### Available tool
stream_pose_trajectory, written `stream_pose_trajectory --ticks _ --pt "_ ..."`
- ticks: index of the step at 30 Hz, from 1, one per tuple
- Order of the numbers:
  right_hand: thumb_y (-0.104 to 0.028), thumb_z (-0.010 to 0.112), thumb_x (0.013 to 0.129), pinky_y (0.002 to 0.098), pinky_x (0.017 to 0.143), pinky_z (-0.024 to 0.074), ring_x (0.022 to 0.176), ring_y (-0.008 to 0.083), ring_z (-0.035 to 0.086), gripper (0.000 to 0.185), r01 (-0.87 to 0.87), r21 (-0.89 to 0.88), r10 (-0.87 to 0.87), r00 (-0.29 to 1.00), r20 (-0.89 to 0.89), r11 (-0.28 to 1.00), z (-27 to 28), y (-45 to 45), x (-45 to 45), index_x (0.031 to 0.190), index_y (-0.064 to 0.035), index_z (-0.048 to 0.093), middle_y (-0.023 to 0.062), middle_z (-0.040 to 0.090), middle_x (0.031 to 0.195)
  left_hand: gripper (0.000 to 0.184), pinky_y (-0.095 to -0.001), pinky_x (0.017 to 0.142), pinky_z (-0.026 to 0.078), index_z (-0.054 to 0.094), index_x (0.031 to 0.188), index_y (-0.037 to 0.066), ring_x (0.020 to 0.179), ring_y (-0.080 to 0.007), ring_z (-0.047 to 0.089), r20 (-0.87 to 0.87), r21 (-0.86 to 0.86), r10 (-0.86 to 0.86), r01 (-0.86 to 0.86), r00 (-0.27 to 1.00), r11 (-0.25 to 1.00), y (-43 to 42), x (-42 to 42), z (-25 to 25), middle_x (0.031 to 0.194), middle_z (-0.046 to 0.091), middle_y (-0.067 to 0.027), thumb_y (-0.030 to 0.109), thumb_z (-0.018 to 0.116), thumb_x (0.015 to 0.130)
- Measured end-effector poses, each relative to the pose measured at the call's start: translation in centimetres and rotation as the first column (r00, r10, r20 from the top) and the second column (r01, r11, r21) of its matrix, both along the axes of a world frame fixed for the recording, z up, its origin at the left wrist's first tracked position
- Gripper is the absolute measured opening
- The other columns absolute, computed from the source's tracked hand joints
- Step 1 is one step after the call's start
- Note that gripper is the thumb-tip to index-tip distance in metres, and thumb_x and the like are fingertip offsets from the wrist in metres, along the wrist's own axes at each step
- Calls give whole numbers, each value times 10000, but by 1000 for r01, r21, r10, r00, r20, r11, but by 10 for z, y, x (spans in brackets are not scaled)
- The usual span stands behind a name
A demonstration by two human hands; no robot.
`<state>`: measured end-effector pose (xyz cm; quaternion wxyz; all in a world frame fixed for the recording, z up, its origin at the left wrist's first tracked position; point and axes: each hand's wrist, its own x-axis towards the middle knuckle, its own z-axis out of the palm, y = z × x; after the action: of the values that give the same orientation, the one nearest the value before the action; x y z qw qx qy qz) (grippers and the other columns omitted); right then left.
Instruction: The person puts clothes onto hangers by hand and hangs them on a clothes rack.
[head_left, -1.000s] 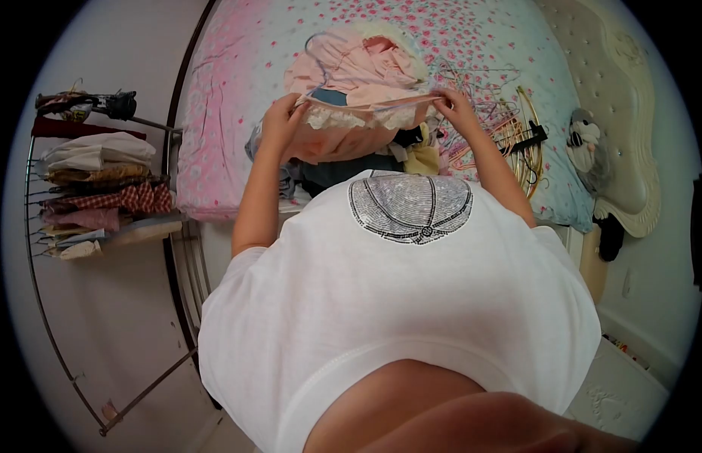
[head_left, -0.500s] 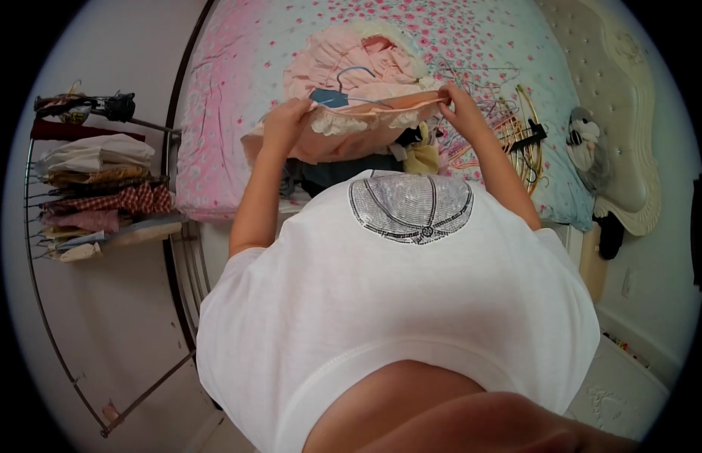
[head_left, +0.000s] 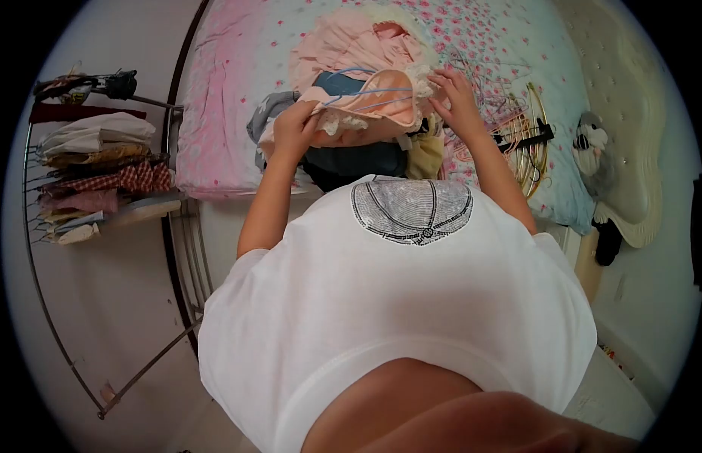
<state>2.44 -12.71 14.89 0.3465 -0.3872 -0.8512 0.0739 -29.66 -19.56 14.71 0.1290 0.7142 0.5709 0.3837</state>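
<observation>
A pink garment with white lace trim [head_left: 392, 106] is bunched between my hands over the bed. My left hand [head_left: 294, 128] is closed on its edge at the left. My right hand [head_left: 458, 104] is at the lace on the right, its fingers apart and touching or just beside the trim; it does not grip the cloth. A light blue clothes hanger [head_left: 373, 93] lies inside the garment's opening, its hook partly hidden. Behind spreads more pink ruffled cloth [head_left: 343, 45], with a dark blue patch [head_left: 342, 83] showing near the hanger.
Dark folded clothes [head_left: 358, 166] and a yellowish cloth [head_left: 426, 155] lie in front of the garment. Several loose hangers [head_left: 536, 140] are heaped at the right, near a plush toy [head_left: 592, 143] by the headboard [head_left: 630, 166]. A rack with hanging clothes [head_left: 101, 181] stands left.
The garment's edge, stretched between both hands before, is now slack and curved. My right hand has loosened its pinch and opened. The hanger's hook has tipped lower into the cloth.
</observation>
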Motion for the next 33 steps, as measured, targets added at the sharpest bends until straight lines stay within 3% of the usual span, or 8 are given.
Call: stream_pose_trajectory --ticks 6,9,12,20,23,27,29,33 --pt "-119 588 766 382 830 384 955 324 497 418 -201 -218 197 980 -42 955 -12 7 9 1170 -88 483 152 545 982 140 -328 573 414 609 859 47 642 -271 547 -53 -42 57 -59 997 997 -25 10 14 689 542 -121 129 596 746" --pt "-143 611 732 378 719 415 845 334 518 303 -264 -220 269 963 -10 939 -20 10 6 1014 -56 544 147 549 890 145 -328 575 414 605 862 46 640 -274 545 -47 24 79 -78 996 997 -38 23 15 697 544 -120 133 599 746" --pt "-159 603 725 379 674 409 792 327 517 221 -317 -241 352 928 120 917 -33 16 4 910 -45 557 133 539 829 157 -343 585 423 604 867 49 670 -286 551 -42 -77 131 -134 990 988 -55 30 21 723 558 -120 138 601 738" --pt "-156 608 719 340 595 417 668 271 532 160 -414 -497 388 908 -160 763 -13 8 -36 813 -31 577 107 540 724 172 -385 630 407 604 855 22 717 -307 538 -60 -52 220 -223 974 973 -76 10 14 731 570 -124 140 581 732" --pt "-167 617 718 342 594 415 659 272 532 177 -419 -479 413 902 -125 771 -4 3 -58 821 -27 583 106 544 716 173 -389 621 393 604 859 38 707 -312 525 -45 -53 277 -279 960 959 -89 -1 19 728 564 -124 153 586 731" --pt "-185 619 721 349 571 400 635 277 520 168 -435 -224 428 900 -79 872 -4 12 -98 769 -30 577 110 529 679 190 -381 644 412 602 895 49 734 -320 538 48 -51 388 -385 921 921 -111 -38 15 794 576 -132 171 577 752" --pt "-195 650 695 346 544 393 601 278 509 176 -365 -155 350 930 -112 918 31 10 -127 719 -37 577 98 521 637 202 -368 663 427 598 915 43 758 -321 548 130 -60 478 -474 869 878 -124 -63 21 837 585 -134 177 564 767" --pt "-227 709 643 329 514 386 566 256 502 228 -417 22 411 882 -231 908 65 7 -211 666 -43 577 85 516 607 229 -349 669 438 592 931 34 787 -306 564 89 -28 575 -575 813 817 -162 -123 43 873 591 -132 210 555 789"
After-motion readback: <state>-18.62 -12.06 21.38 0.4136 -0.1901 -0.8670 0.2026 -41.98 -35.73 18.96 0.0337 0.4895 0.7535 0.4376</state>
